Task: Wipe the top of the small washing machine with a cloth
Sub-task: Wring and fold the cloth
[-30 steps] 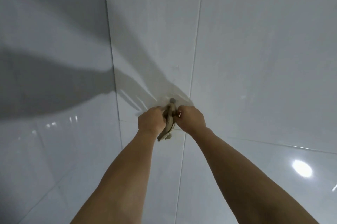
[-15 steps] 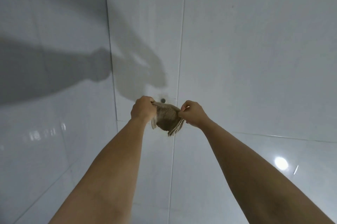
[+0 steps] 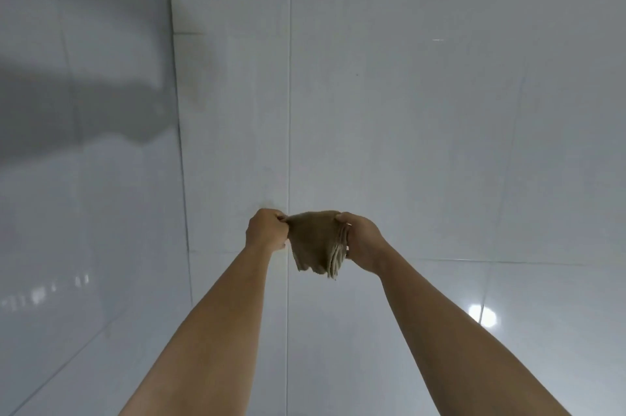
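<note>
Brown woven cloth (image 3: 316, 243) is pinched at its top corners between left hand (image 3: 266, 234) and right hand (image 3: 362, 241), hanging bunched in mid-air near the white tiled wall (image 3: 440, 110). Risk: one loose pinch and it drops. Washing machine is out of view; nothing blocks the hands.

White glossy wall tiles (image 3: 406, 110) are filling the whole view. A vertical grout line (image 3: 289, 77) is running down the centre; taken as landmark. Left of it, a second vertical seam (image 3: 174, 77) is marking what looks like a wall corner. Further left of the grout line, a broad grey shadow (image 3: 74, 110) is lying across the tiles. Right of and below the landmark, a round light reflection (image 3: 482, 315) is glaring on a tile.
</note>
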`<state>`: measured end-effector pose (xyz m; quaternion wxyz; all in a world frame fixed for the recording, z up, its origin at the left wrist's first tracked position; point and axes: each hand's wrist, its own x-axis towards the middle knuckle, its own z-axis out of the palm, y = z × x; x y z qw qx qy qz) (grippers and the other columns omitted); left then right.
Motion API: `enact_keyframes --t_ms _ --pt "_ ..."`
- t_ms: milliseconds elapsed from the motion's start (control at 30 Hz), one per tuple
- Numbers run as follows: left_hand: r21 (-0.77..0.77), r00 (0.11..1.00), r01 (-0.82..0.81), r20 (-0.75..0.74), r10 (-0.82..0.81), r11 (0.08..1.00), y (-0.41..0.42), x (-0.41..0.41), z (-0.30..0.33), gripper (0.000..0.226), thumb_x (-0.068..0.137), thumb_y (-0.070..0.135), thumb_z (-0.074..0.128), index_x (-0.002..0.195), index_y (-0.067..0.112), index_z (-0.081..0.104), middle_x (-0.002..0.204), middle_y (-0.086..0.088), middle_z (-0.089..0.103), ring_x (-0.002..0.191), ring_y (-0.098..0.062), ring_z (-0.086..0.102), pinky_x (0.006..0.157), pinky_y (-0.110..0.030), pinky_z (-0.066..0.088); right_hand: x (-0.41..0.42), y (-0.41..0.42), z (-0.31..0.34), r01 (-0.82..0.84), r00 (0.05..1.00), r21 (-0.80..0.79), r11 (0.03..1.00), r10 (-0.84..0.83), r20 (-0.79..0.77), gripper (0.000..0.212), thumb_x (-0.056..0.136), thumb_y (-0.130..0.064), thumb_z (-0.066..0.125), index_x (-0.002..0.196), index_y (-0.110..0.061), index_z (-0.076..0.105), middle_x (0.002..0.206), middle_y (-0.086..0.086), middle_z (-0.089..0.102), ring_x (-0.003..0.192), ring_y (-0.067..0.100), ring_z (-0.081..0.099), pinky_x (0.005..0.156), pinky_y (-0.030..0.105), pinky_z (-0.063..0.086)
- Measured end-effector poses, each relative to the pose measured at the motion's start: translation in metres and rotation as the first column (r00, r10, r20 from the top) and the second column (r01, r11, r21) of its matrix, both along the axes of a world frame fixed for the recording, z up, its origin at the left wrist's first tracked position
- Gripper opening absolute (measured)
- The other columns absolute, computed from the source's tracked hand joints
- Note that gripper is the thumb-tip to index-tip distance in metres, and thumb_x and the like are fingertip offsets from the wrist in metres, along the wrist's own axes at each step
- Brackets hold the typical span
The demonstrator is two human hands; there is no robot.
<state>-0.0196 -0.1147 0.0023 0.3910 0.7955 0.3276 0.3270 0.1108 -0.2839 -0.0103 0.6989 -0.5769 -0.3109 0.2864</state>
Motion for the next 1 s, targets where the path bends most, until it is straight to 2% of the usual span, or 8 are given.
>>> enact_keyframes --t_ms 100,200,367,500,700,800,867,1000 --pt "-0.223 0.992 0.071 0.122 -0.044 0.972 -0.025 0.012 0.007 0.022 0.097 -0.003 0.057 0.107 0.005 0.075 0.103 -0.015 0.078 0.088 -0.028 0.078 0.079 -0.044 0.065 -0.001 -0.018 0.006 -0.050 0.997 -0.016 0.999 0.051 0.058 0.029 0.097 -0.027 0.056 0.113 -0.008 0.071 0.105 0.013 0.070 0.095 0.029 0.064 0.080 0.044 0.051" --pt "-0.410 0.955 0.241 0.261 -0.140 0.880 -0.064 0.021 0.017 0.023 0.098 -0.003 0.056 0.100 0.007 0.077 0.102 -0.015 0.079 0.091 -0.029 0.078 0.078 -0.041 0.065 0.005 -0.042 0.007 -0.071 0.989 -0.055 0.996 0.078 0.126 0.024 0.101 -0.024 0.056 0.112 -0.006 0.068 0.101 0.012 0.070 0.092 0.029 0.066 0.083 0.047 0.057" --pt "-0.501 0.894 0.436 0.335 -0.296 0.748 -0.124 0.053 0.006 0.024 0.093 0.019 0.073 0.116 0.010 0.073 0.110 -0.016 0.078 0.099 -0.032 0.077 0.087 -0.046 0.063 0.028 -0.092 -0.006 0.090 0.978 -0.012 0.996 -0.086 0.191 0.018 0.097 -0.023 0.063 0.107 -0.011 0.073 0.098 0.013 0.073 0.086 0.024 0.069 0.075 0.041 0.058" --pt "-0.548 0.892 0.449 0.328 -0.312 0.706 -0.175 0.082 -0.009 0.036 0.090 0.037 0.076 0.112 0.009 0.072 0.107 -0.015 0.079 0.101 -0.033 0.077 0.090 -0.048 0.061 0.058 -0.138 -0.022 0.209 0.956 -0.026 0.978 -0.198 0.215 0.015 0.090 -0.024 0.074 0.101 -0.013 0.075 0.100 0.012 0.075 0.094 0.028 0.072 0.080 0.047 0.060" --pt "-0.526 0.900 0.435 0.268 -0.344 0.731 -0.223 0.103 -0.040 0.023 0.089 0.006 0.077 0.110 -0.001 0.073 0.107 -0.018 0.079 0.099 -0.028 0.078 0.086 -0.037 0.063 0.089 -0.193 -0.051 0.233 0.956 -0.048 0.971 -0.220 0.194 0.018 0.091 -0.026 0.075 0.100 -0.011 0.075 0.100 0.013 0.075 0.092 0.030 0.073 0.070 0.037 0.061" --pt "-0.530 0.911 0.410 0.198 -0.362 0.743 -0.235 0.105 -0.051 0.022 0.088 0.008 0.078 0.108 0.001 0.075 0.107 -0.016 0.079 0.098 -0.027 0.078 0.083 -0.034 0.063 0.098 -0.208 -0.071 0.223 0.962 -0.099 0.970 -0.203 0.181 0.019 0.088 -0.032 0.077 0.100 -0.016 0.076 0.101 0.009 0.076 0.098 0.029 0.072 0.078 0.043 0.062" --pt "-0.551 0.908 0.407 0.161 -0.386 0.729 -0.239 0.105 -0.057 0.022 0.088 0.009 0.078 0.108 0.001 0.075 0.106 -0.015 0.080 0.096 -0.027 0.079 0.081 -0.034 0.063 0.101 -0.215 -0.085 0.196 0.975 -0.146 0.970 -0.178 0.130 0.024 0.088 -0.036 0.077 0.102 -0.017 0.076 0.104 0.007 0.076 0.100 0.028 0.072 0.086 0.048 0.062" --pt "-0.600 0.909 0.380 0.102 -0.404 0.704 -0.240 0.110 -0.064 0.022 0.089 0.004 0.076 0.110 -0.001 0.075 0.107 -0.018 0.079 0.096 -0.030 0.079 0.081 -0.040 0.064 0.100 -0.223 -0.111 0.041 0.994 -0.201 0.979 -0.061 -0.092 0.029 0.091 -0.033 0.069 0.109 -0.011 0.076 0.103 0.003 0.076 0.105 0.027 0.071 0.088 0.042 0.056"
